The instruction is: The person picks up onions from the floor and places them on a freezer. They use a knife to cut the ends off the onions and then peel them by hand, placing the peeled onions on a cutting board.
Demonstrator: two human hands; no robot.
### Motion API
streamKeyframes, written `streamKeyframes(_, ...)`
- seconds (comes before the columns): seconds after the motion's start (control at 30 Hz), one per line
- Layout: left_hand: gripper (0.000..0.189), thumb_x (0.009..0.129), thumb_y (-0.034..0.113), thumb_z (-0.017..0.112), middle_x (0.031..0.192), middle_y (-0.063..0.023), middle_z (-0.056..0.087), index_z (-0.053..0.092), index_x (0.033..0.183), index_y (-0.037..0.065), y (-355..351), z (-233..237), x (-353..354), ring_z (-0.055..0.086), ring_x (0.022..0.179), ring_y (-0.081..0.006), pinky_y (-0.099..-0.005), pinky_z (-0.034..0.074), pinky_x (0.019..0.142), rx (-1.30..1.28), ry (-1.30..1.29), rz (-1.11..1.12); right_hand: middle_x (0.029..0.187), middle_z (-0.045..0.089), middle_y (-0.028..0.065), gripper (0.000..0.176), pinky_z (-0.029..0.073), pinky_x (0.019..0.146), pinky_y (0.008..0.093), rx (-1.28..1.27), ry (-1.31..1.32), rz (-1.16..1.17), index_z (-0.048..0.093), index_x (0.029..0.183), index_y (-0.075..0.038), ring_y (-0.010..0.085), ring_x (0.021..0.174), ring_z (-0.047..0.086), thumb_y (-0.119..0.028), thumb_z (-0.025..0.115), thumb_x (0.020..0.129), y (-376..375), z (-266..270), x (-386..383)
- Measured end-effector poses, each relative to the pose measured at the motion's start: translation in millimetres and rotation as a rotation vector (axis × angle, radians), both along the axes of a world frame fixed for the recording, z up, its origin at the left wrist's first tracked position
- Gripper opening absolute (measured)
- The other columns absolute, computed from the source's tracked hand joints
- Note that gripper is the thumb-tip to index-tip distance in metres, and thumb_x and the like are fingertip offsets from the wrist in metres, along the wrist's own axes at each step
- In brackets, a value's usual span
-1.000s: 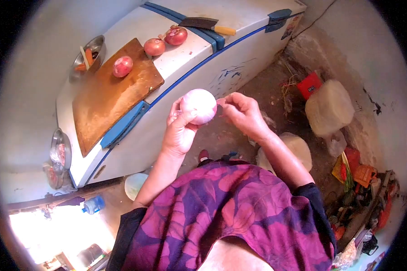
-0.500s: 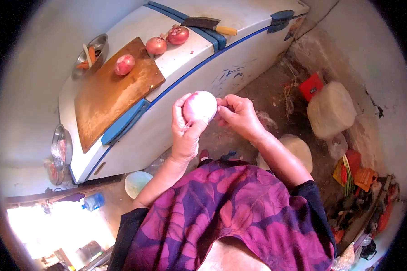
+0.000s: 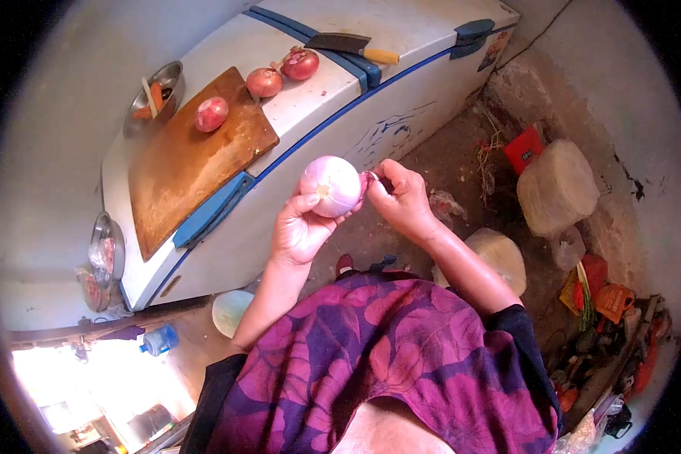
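Observation:
A large pale purple onion [image 3: 331,184] rests in my left hand [image 3: 297,227], whose fingers and thumb wrap it from below and the left. At its right side, my right hand [image 3: 402,198] pinches a strip of dark red onion skin [image 3: 368,181] that still touches the onion. Beyond my hands, a red onion [image 3: 212,114] lies on the wooden cutting board [image 3: 181,181]. Two more red onions, one nearer [image 3: 265,82] and one farther [image 3: 300,63], sit on the white freezer top [image 3: 321,94] beside the board.
A cleaver [image 3: 348,45] with a yellow handle lies across the freezer's blue trim. Behind the board is a metal bowl [image 3: 175,79] with carrot pieces; another metal bowl [image 3: 116,242] stands at left. Wrapped bundles [image 3: 556,189] and a red packet [image 3: 523,149] are on the floor at right.
My left hand has turned the onion, so its pale root end now faces me. My right hand has drawn slightly right, with a strip of skin now visible in its pinch.

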State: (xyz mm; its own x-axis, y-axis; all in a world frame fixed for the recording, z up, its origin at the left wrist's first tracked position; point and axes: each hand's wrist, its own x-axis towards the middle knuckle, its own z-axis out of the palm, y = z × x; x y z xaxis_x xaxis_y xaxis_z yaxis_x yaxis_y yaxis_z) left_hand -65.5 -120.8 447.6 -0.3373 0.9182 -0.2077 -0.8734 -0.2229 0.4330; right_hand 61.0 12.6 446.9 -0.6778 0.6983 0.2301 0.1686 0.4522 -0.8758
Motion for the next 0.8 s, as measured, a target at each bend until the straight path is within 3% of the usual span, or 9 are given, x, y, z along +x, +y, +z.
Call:
streamKeyframes(0.13,0.063,0.07,0.015,0.063,0.127,-0.0187,0.048,0.043,0.129,0.004,1,-11,-7,0.049,0.116,-0.0362,-0.0551,0.046,0.092,0.003,-0.197,-0.064,0.072,0.062,0.0155,0.009,0.05,0.059,0.0359,0.09,0.058,-0.035,0.06,0.079,-0.004,0.0296,0.068,0.065,-0.013,0.061,0.077,3,-3,-3)
streamKeyframes(0.37,0.064,0.068,0.021,0.063,0.124,-0.0183,0.051,0.045,0.127,0.004,-1,-17,-10,0.052,0.11,-0.0359,-0.0523,0.051,0.079,0.065,-0.247,-0.074,0.075,0.062,0.0135,0.005,0.05,0.059,0.0395,0.309,0.063,-0.032,0.061,0.08,-0.007,0.0324,0.07,0.063,-0.012,0.06,0.078,9,-6,-7)
streamKeyframes(0.43,0.063,0.068,0.022,0.062,0.121,-0.0184,0.053,0.045,0.126,0.004,-1,-19,-12,0.054,0.108,-0.0361,-0.0519,0.052,0.077,0.037,-0.234,-0.056,0.073,0.061,0.0152,0.004,0.05,0.057,0.0362,0.382,0.065,-0.059,0.058,0.078,-0.004,0.0308,0.065,0.063,-0.008,0.061,0.077,12,-7,-8)
streamKeyframes(0.57,0.054,0.076,0.033,0.061,0.122,-0.0207,0.051,0.05,0.12,0.003,-3,-32,-18,0.052,0.107,-0.0352,-0.0434,0.049,0.07,0.121,-0.182,-0.113,0.073,0.062,0.0155,0.004,0.05,0.058,0.0351,0.419,0.027,-0.16,0.059,0.078,-0.004,0.0306,0.066,0.063,-0.006,0.062,0.077,30,-11,-5)
streamKeyframes(0.6,0.051,0.079,0.036,0.06,0.118,-0.0209,0.052,0.052,0.118,0.003,-3,-31,-17,0.053,0.103,-0.0346,-0.0415,0.049,0.067,0.131,-0.206,-0.118,0.075,0.063,0.0113,0.003,0.05,0.059,0.0389,0.377,0.041,-0.161,0.06,0.081,-0.01,0.0315,0.069,0.063,-0.012,0.059,0.081,37,-13,-2)
streamKeyframes(0.63,0.05,0.081,0.04,0.059,0.114,-0.021,0.054,0.053,0.115,0.003,-4,-30,-17,0.054,0.1,-0.0341,-0.0395,0.049,0.064,0.142,-0.229,-0.121,0.081,0.063,0.0107,0.004,0.051,0.062,0.0394,0.376,-0.005,-0.148,0.062,0.083,-0.01,0.0312,0.073,0.063,-0.01,0.058,0.081,45,-16,3)
streamKeyframes(0.67,0.053,0.086,0.049,0.053,0.099,-0.0185,0.055,0.056,0.108,0.001,-4,-24,-14,0.053,0.085,-0.0297,-0.034,0.046,0.058,0.071,-0.214,-0.102,0.085,0.062,0.0108,0.005,0.051,0.063,0.0401,0.487,-0.14,-0.188,0.062,0.084,-0.01,0.0312,0.077,0.063,-0.011,0.058,0.081,54,-19,7)
streamKeyframes(0.77,0.056,0.085,0.051,0.052,0.09,-0.0158,0.053,0.056,0.106,-0.001,-4,-33,-18,0.05,0.076,-0.0258,-0.0307,0.044,0.055,0.107,-0.306,-0.226,0.096,0.059,0.011,0.011,0.051,0.067,0.042,0.833,-0.579,-0.236,0.065,0.089,-0.011,0.0317,0.086,0.062,-0.014,0.058,0.081,80,-40,23)
streamKeyframes(0.8,0.059,0.086,0.052,0.05,0.09,-0.0159,0.054,0.056,0.104,-0.003,-5,-34,-17,0.048,0.073,-0.0239,-0.0307,0.043,0.055,0.154,-0.325,-0.256,0.089,0.061,0.0108,0.015,0.051,0.064,0.0408,0.847,-0.633,-0.143,0.065,0.091,-0.01,0.0299,0.08,0.063,-0.019,0.061,0.081,83,-35,30)
